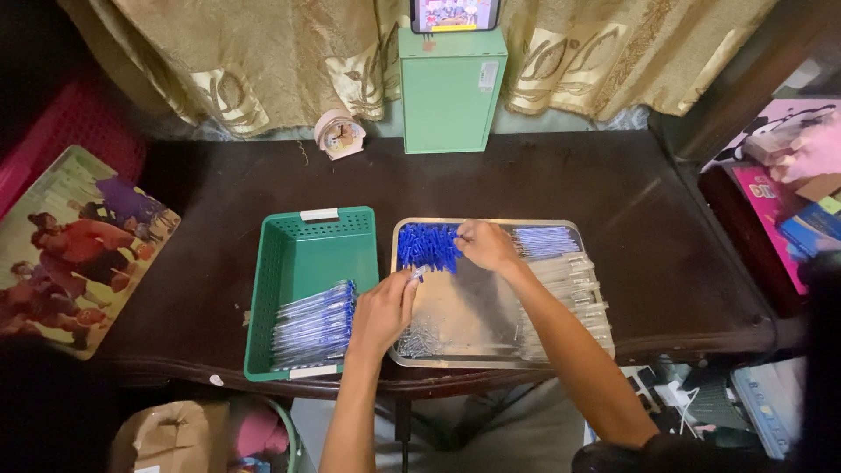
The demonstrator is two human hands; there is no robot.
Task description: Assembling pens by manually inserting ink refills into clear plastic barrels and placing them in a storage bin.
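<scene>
Item: pen parts, sorted on a dark wooden table [613,201].

Location: your metal tray [491,350] sits at the middle of the table. It holds a heap of blue pen caps [427,245] at its far left corner, clear pen barrels [569,289] stacked along its right side, and a small pile of thin metallic parts [419,337] at the near left. Just beside the tray, to its left, the green plastic basket [307,254] holds a layer of assembled blue pens [315,324] at its near end.

Hands: your left hand [383,308] is closed around a single pen piece [420,271], its tip showing above the fingers, over the tray's left edge. Your right hand [486,245] rests at the edge of the cap heap, fingers curled down among the caps; whether it has one pinched cannot be told. The hands are near each other but apart.

Handling, as judged: each piece is very light, stiff, smooth plastic, likely slippery and prone to roll. Take a barrel at mid-length between thumb and fingertips; take a cap by its sides. The thin parts look bendable, so grip them gently.

Surroundings: green box [451,88], small clock [340,133], curtain [263,52].
</scene>
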